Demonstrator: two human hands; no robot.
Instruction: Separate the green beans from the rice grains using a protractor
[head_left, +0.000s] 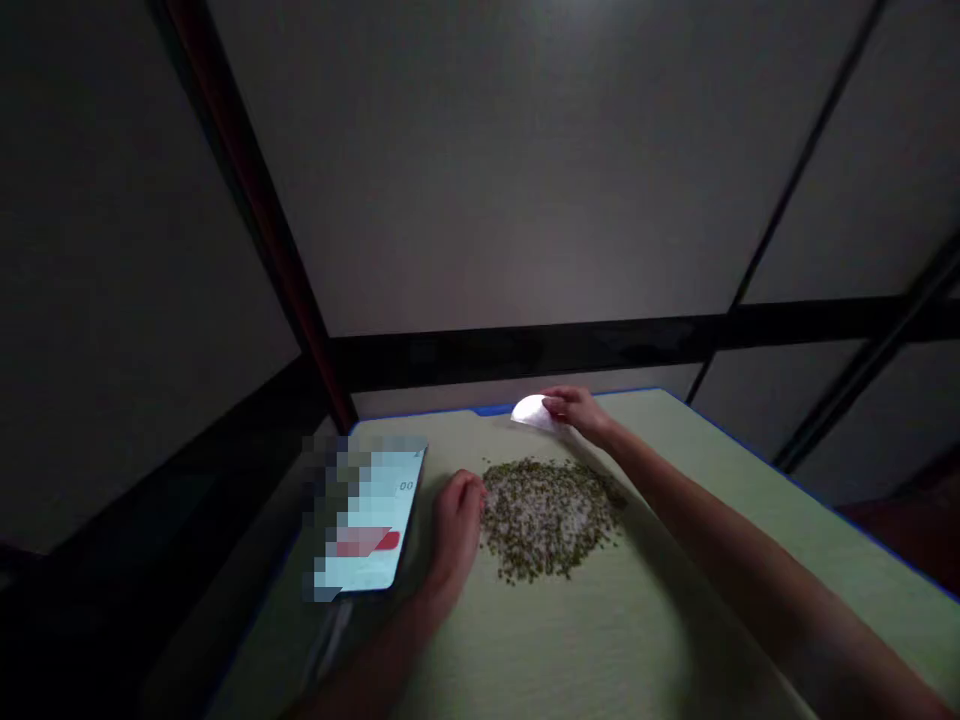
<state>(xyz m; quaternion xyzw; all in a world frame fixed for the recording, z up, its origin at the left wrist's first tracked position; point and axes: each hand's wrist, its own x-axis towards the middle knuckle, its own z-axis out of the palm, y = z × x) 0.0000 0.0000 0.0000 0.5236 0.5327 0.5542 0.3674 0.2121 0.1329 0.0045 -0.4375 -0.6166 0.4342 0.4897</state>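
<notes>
Where the pile of mixed grains (551, 520) lies: mid-worktop (540, 650), a loose, low mound of pale and greenish-brown bits; strays ring its rim.
Grain handling: judged light and dry, apt to roll and scatter; best gathered low from the outer edge with a cupped palm, or pinched a few at a time.
Left hand (459, 515): at 9 o'clock of the pile, fingers curled, fingertips at its edge; cannot tell whether any grains are held.
White piece (527, 412): at 12 o'clock, beyond the pile, half-round outline, glaring bright; judged light and thin, perhaps slick. Exact nature unclear. Rim is the place to grip.
Right hand (571, 405): well apart from the left, pinching the white piece by its 3 o'clock side; forearm runs in from 4 o'clock.
Tablet (384, 505): at 9 o'clock, past the left hand; screen lit, partly pixelated.
Wall panels (510, 200): at 12 o'clock, behind the worktop.
</notes>
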